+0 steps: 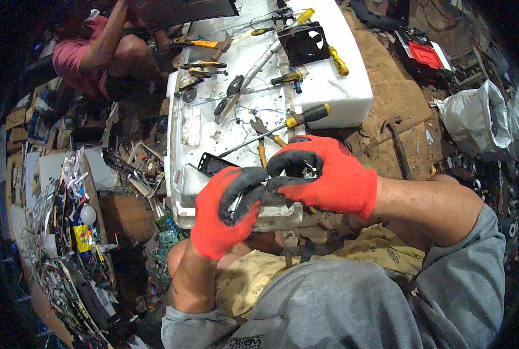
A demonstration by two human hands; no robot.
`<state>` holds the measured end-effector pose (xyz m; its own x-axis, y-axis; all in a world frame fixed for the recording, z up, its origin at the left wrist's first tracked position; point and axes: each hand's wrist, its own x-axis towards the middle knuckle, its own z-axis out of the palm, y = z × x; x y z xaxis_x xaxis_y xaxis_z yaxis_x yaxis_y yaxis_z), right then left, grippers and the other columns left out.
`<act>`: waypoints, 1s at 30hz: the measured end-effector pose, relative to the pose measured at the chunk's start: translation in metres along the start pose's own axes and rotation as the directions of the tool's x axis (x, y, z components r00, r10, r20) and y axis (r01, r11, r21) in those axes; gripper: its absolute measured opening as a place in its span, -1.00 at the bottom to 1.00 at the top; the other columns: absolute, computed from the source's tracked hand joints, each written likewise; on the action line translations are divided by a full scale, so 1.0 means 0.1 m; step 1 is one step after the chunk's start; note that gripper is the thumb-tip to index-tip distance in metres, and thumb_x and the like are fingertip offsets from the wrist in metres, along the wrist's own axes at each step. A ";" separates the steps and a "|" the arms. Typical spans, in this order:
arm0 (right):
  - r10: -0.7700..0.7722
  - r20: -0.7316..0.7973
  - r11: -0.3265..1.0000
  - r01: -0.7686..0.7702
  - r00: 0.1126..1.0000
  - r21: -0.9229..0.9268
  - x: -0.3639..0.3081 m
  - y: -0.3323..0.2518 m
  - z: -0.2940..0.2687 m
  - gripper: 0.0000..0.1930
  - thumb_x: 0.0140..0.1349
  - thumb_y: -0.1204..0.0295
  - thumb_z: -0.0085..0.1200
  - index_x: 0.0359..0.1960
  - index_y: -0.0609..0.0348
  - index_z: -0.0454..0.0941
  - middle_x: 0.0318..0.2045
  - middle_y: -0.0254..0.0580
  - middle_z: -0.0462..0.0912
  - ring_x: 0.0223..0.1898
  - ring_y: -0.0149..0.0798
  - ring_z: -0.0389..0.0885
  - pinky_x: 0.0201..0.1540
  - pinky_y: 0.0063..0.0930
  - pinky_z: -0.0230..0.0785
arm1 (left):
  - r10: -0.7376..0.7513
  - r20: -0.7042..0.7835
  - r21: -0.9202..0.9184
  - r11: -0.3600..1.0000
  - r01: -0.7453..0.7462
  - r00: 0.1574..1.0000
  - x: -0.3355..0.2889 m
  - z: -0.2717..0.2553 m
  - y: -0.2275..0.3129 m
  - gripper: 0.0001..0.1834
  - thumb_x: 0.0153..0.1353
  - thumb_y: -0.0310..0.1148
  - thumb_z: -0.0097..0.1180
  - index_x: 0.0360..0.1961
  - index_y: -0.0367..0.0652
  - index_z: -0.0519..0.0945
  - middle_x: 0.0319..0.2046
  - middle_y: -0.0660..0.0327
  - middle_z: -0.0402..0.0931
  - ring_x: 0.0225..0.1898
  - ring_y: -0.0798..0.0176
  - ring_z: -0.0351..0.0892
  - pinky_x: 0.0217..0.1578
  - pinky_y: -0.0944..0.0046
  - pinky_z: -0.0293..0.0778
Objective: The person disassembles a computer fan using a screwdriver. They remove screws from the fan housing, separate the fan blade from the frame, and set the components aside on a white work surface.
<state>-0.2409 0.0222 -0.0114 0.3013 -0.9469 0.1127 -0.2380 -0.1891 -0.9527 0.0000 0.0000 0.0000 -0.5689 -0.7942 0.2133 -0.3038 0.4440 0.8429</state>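
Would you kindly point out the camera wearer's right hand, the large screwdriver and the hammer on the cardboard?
Right hand point(332, 177): head view, on its red-gloved back.
Large screwdriver point(307, 116): head view, on its yellow-and-black handle.
Hammer point(399, 148): head view, on its handle.

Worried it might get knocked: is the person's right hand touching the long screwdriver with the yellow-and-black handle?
Apart. The head view shows a clear gap between the right hand and the long screwdriver, whose handle appears above the glove.
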 end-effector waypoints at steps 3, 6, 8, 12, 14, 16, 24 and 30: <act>0.116 0.049 0.992 -0.118 0.992 0.037 -0.03 -0.05 -0.10 -0.69 0.07 0.29 0.34 -0.16 0.11 0.67 -0.27 -0.08 0.67 -0.18 -0.11 0.65 -0.08 -0.24 0.50 | 0.149 0.013 0.157 0.976 -0.149 0.989 0.07 0.08 -0.09 -0.53 -0.06 -0.57 0.24 -0.02 -0.25 0.62 -0.20 -0.03 0.61 -0.17 -0.10 0.63 -0.09 0.08 0.55; 0.104 0.052 0.992 -0.107 0.993 0.070 -0.02 -0.09 -0.01 -0.67 -0.01 0.42 0.39 -0.16 0.18 0.68 -0.30 -0.14 0.70 -0.24 -0.19 0.64 -0.11 -0.30 0.49 | 0.201 0.034 0.223 0.953 -0.203 0.979 0.03 -0.03 -0.06 -0.55 -0.06 -0.57 0.21 -0.03 -0.27 0.61 -0.22 -0.04 0.60 -0.19 -0.12 0.62 -0.10 0.08 0.55; -0.046 0.008 0.999 0.047 0.999 -0.017 0.00 -0.06 0.03 -0.67 -0.02 0.42 0.39 -0.16 0.17 0.68 -0.30 -0.13 0.70 -0.25 -0.16 0.63 -0.12 -0.29 0.49 | 0.207 0.030 0.199 0.958 -0.208 0.978 0.03 -0.02 -0.07 -0.55 -0.04 -0.56 0.19 -0.03 -0.28 0.60 -0.21 -0.05 0.59 -0.19 -0.12 0.62 -0.10 0.09 0.54; -0.027 0.000 0.999 0.027 1.000 -0.028 -0.01 -0.03 0.02 -0.67 -0.02 0.40 0.38 -0.17 0.16 0.68 -0.31 -0.13 0.70 -0.24 -0.14 0.63 -0.13 -0.28 0.49 | 0.057 -0.042 0.035 0.998 -0.055 0.998 0.01 0.02 -0.06 -0.55 -0.01 -0.56 0.18 0.00 -0.28 0.59 -0.19 -0.05 0.59 -0.17 -0.10 0.63 -0.08 0.12 0.54; -0.036 -0.007 0.996 0.036 0.999 -0.080 0.01 -0.02 0.00 -0.68 -0.01 0.39 0.38 -0.18 0.16 0.68 -0.31 -0.13 0.71 -0.25 -0.14 0.63 -0.14 -0.29 0.49 | 0.016 -0.109 -0.055 0.998 -0.022 0.994 0.00 0.06 -0.02 -0.54 -0.01 -0.57 0.19 0.01 -0.29 0.58 -0.18 -0.04 0.59 -0.16 -0.08 0.62 -0.07 0.14 0.53; -0.032 0.007 0.998 0.033 0.999 -0.045 0.01 -0.02 -0.02 -0.69 0.00 0.39 0.38 -0.18 0.16 0.68 -0.32 -0.12 0.71 -0.27 -0.14 0.64 -0.15 -0.30 0.49 | 0.029 -0.041 -0.006 1.000 -0.030 0.999 0.02 0.04 0.00 -0.54 -0.02 -0.59 0.20 0.01 -0.29 0.58 -0.17 -0.02 0.60 -0.15 -0.06 0.62 -0.07 0.14 0.54; -0.059 0.008 0.997 0.059 0.998 -0.048 0.01 0.00 0.02 -0.70 0.08 0.22 0.27 -0.24 0.16 0.67 -0.37 -0.01 0.69 -0.28 0.04 0.67 -0.21 -0.16 0.51 | 0.191 0.020 0.176 0.966 -0.191 0.981 0.08 0.03 -0.01 -0.68 -0.01 -0.60 0.14 -0.15 -0.31 0.60 -0.24 -0.03 0.59 -0.20 -0.12 0.60 -0.11 0.11 0.54; -0.261 -0.103 0.958 0.244 0.960 -0.152 0.02 0.01 0.06 -0.70 0.08 0.24 0.29 -0.20 0.10 0.66 -0.32 -0.03 0.66 -0.21 0.08 0.66 -0.14 -0.12 0.52 | 0.049 -0.065 0.089 0.995 -0.043 0.997 0.05 0.06 -0.02 -0.70 0.03 -0.62 0.07 -0.15 -0.35 0.58 -0.23 -0.03 0.59 -0.17 -0.05 0.61 -0.05 0.13 0.51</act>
<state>-0.2346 0.0215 -0.0143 0.2560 -0.8865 0.3856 -0.2945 -0.4514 -0.8423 -0.0061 -0.0024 -0.0039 -0.5320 -0.7970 0.2859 -0.3463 0.5129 0.7855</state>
